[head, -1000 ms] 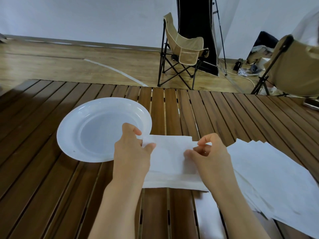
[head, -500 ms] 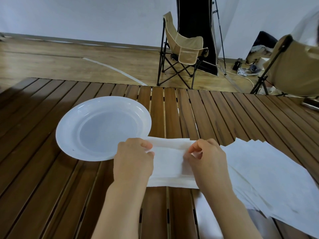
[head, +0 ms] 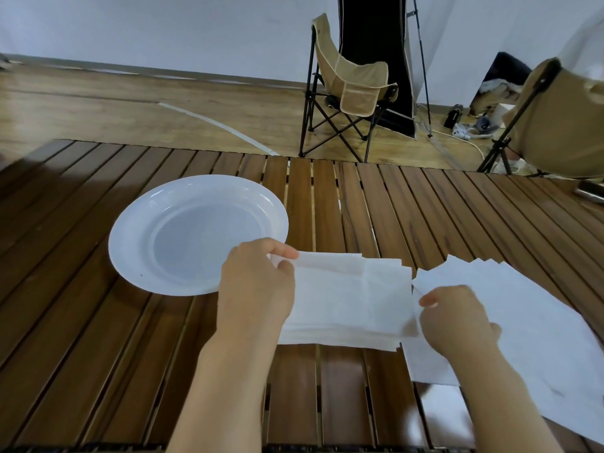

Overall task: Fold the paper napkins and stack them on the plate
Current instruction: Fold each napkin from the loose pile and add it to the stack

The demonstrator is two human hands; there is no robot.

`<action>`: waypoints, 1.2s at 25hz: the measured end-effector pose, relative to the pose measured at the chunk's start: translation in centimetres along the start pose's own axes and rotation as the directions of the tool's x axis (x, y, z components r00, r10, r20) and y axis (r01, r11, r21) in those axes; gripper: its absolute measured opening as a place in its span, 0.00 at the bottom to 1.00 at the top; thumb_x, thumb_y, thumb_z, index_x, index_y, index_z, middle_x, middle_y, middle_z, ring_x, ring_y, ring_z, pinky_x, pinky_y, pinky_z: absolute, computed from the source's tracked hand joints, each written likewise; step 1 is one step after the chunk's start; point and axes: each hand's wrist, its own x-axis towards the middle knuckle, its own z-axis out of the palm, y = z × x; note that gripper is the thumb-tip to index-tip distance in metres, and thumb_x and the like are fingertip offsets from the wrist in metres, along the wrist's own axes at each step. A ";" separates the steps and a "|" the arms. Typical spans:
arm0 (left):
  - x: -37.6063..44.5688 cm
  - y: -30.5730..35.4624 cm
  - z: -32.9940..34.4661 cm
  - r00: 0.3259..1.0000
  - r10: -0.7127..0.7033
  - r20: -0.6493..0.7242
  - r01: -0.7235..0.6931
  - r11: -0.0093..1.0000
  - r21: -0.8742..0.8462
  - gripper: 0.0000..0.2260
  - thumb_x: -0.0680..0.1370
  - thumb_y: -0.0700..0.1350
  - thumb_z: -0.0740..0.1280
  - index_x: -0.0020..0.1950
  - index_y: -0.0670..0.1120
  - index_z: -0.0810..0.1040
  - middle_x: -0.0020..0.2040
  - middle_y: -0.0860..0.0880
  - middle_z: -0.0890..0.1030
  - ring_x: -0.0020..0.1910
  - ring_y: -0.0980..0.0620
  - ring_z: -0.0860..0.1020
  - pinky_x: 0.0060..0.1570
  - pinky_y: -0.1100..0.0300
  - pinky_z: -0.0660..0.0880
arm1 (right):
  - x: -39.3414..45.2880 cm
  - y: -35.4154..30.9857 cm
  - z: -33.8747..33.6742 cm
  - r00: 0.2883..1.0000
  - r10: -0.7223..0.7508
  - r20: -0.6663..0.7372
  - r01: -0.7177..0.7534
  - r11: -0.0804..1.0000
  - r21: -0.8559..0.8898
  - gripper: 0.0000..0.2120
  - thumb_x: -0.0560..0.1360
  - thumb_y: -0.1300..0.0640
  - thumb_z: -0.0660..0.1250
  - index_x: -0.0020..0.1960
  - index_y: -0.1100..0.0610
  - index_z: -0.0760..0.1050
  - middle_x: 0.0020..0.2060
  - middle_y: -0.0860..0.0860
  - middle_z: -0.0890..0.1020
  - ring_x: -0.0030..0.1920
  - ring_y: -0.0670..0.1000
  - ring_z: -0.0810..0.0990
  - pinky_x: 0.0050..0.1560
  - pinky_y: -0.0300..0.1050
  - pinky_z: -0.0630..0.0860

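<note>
Both hands work over the near middle of the desk (head: 327, 197), a dark slatted wooden top. Left hand (head: 256, 289) pinches the left end of a folded napkin (head: 351, 299) between thumb and curled fingers, at its far left corner, right beside the plate's near right rim. Right hand (head: 457, 318) sits at the napkin's right edge, fingers curled under with one fingertip showing; it appears to grip paper there, though whether it holds the folded napkin's edge or the top sheet of the pile beneath it cannot be told. Folded napkin lies flat as a wide rectangle, several layers showing along its near edge and its far right corner, a faint crease running down its middle. Plate (head: 137, 256), white and round with a shallow well, rests on the desk toward the left side, nothing lying in it; the left hand overlaps its near right rim from this view. Pile of unfolded napkins (head: 539, 322) spreads toward the right edge of the desk, sheets fanned so their far corners step one behind another; the pile's left edge just meets the folded napkin's right end. Beyond the far edge of the desk, on a light wooden floor, stands a tan folding chair (head: 349, 83) with a black frame in front of a dark upright panel. Second tan chair (head: 562, 125) shows partly past the far right corner, with cables lying on the floor near it.
</note>
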 end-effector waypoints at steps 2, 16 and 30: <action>-0.1 0.4 0.1 1.000 -0.006 0.001 0.006 1.000 -0.023 0.08 0.79 0.43 0.63 0.50 0.56 0.79 0.51 0.58 0.70 0.49 0.59 0.67 0.50 0.67 0.64 | -0.1 -0.2 0.6 0.993 0.059 0.104 -0.051 0.996 -0.071 0.14 0.78 0.62 0.58 0.60 0.53 0.76 0.56 0.51 0.71 0.57 0.56 0.70 0.61 0.54 0.62; 0.3 -0.2 0.3 0.999 -0.016 0.031 0.016 1.000 0.000 0.08 0.79 0.44 0.63 0.54 0.55 0.79 0.60 0.54 0.74 0.50 0.59 0.67 0.51 0.67 0.63 | -0.5 -0.7 0.6 0.989 0.090 0.121 -0.079 0.993 -0.090 0.09 0.78 0.61 0.58 0.57 0.55 0.68 0.52 0.50 0.69 0.59 0.55 0.69 0.62 0.55 0.63; 0.4 -0.3 0.2 0.999 -0.020 0.032 0.020 1.000 0.013 0.08 0.79 0.45 0.63 0.55 0.55 0.78 0.61 0.54 0.74 0.51 0.59 0.67 0.53 0.67 0.62 | 0.1 -0.4 0.5 0.995 0.096 -0.024 -0.094 0.994 0.055 0.20 0.78 0.63 0.61 0.69 0.54 0.67 0.59 0.53 0.73 0.60 0.56 0.71 0.62 0.55 0.62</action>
